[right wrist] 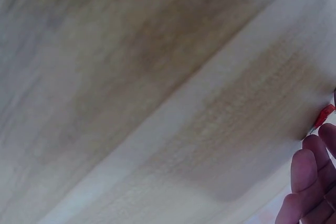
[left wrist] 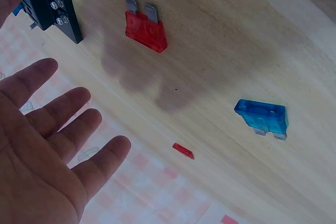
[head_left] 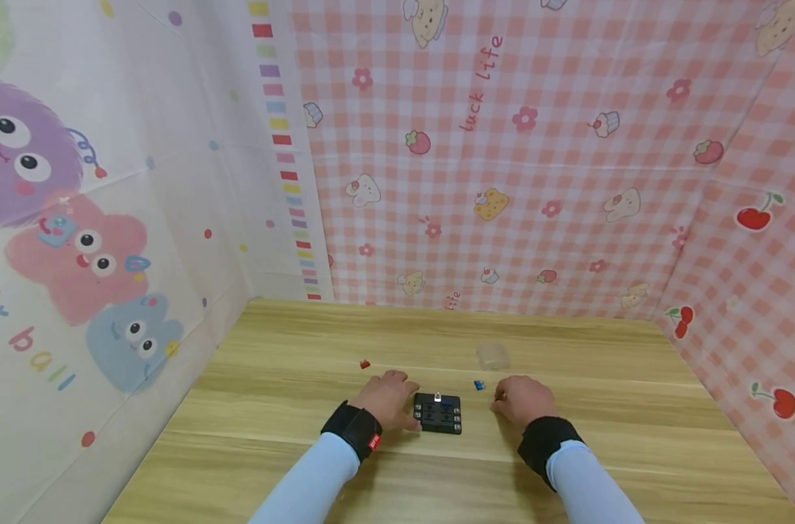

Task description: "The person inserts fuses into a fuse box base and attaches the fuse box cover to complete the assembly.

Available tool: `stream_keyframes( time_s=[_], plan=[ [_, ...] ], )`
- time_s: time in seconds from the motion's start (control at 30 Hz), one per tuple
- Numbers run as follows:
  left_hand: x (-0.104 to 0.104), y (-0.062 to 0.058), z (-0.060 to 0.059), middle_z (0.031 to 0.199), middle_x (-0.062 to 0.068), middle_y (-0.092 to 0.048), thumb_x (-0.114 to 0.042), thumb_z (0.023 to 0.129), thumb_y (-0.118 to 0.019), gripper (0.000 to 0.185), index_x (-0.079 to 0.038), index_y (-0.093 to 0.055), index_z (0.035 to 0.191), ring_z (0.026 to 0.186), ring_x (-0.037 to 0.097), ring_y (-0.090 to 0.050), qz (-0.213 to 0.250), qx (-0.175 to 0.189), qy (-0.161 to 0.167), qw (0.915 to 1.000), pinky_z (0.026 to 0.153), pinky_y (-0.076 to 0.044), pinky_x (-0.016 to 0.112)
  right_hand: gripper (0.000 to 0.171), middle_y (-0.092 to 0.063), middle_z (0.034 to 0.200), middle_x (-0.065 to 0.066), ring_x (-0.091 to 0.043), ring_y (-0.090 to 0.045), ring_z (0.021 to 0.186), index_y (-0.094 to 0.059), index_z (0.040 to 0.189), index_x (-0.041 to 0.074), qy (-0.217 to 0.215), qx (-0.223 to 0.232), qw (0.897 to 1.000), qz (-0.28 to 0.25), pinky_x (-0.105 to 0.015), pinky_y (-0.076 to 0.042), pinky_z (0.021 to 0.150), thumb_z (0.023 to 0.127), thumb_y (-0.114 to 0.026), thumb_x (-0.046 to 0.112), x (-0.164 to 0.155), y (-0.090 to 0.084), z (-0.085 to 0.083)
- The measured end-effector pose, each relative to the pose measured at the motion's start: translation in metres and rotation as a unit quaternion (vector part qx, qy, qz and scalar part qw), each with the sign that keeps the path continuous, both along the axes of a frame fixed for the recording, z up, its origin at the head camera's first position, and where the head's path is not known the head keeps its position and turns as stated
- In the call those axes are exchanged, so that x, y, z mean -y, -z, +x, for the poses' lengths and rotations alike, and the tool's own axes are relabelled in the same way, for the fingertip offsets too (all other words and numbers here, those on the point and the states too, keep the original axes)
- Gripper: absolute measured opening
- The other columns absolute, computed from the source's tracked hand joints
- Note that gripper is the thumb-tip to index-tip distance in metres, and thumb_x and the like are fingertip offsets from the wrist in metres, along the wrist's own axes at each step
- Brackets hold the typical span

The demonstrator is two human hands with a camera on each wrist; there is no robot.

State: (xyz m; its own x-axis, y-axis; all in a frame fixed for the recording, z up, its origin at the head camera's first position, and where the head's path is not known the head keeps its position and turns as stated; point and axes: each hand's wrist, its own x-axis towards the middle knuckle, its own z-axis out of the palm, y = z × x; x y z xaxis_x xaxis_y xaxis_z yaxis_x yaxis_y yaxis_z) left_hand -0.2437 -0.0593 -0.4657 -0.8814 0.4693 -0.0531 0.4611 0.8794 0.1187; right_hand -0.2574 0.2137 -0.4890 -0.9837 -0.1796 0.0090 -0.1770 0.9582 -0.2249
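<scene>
A black fuse box (head_left: 437,413) with metal screw terminals lies on the table between the hands. My left hand (head_left: 386,400) is at its left side, thumb near the lower left corner, with the fingers extended in the left wrist view. Beneath that hand lie a red blade fuse (left wrist: 146,31) and a blue blade fuse (left wrist: 262,116), both hidden in the head view. To the right of the box, my right hand (head_left: 525,400) has its fingers curled low over the table. They pinch a red blade fuse (right wrist: 324,116), partly cut off at the right wrist view's edge.
Another blue fuse (head_left: 479,385) lies between the box and the right hand. A small red fuse (head_left: 365,364) sits beyond the left hand. A clear plastic cover (head_left: 493,356) rests farther back. Patterned cloth (head_left: 502,240) walls the wooden table (head_left: 293,349) at the back and sides.
</scene>
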Motion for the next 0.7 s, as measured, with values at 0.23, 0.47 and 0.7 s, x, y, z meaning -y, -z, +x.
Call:
stream_keyframes(
  time_s=[0.23, 0.47, 0.7],
  plan=[
    [-0.0007, -0.0025, 0.0011, 0.134, 0.008, -0.059, -0.05, 0.075, -0.084, 0.07, -0.015, -0.064, 0.132, 0.129, 0.026, -0.049, 0.002, 0.009, -0.005, 0.9999, 0.103, -0.042, 0.046, 0.012, -0.068, 0.079, 0.0, -0.017, -0.054, 0.067, -0.075, 0.084, 0.012, 0.007, 0.002, 1.0, -0.007, -0.039, -0.05, 0.068, 0.083, -0.081, 0.022, 0.0005, -0.0018, 0.0023],
    [-0.0019, 0.0002, 0.0012, 0.135, 0.008, -0.058, -0.052, 0.076, -0.082, 0.07, -0.015, -0.064, 0.132, 0.129, 0.026, -0.049, -0.001, 0.008, -0.006, 0.9999, 0.104, -0.041, 0.046, 0.008, -0.068, 0.079, 0.001, -0.017, -0.054, 0.068, -0.074, 0.083, 0.013, 0.0, 0.004, 1.0, -0.014, -0.039, -0.049, 0.067, 0.084, -0.08, 0.018, 0.0004, -0.0036, 0.0036],
    [-0.0034, -0.0001, 0.0021, 0.133, 0.008, -0.059, -0.055, 0.077, -0.08, 0.068, -0.016, -0.065, 0.131, 0.127, 0.026, -0.05, -0.012, -0.001, -0.007, 0.9999, 0.102, -0.043, 0.046, 0.005, -0.07, 0.084, -0.002, -0.02, -0.06, 0.075, -0.074, 0.085, 0.009, -0.006, 0.008, 1.0, -0.007, -0.043, -0.052, 0.074, 0.086, -0.077, 0.013, 0.0, -0.0052, 0.0037]
  ],
)
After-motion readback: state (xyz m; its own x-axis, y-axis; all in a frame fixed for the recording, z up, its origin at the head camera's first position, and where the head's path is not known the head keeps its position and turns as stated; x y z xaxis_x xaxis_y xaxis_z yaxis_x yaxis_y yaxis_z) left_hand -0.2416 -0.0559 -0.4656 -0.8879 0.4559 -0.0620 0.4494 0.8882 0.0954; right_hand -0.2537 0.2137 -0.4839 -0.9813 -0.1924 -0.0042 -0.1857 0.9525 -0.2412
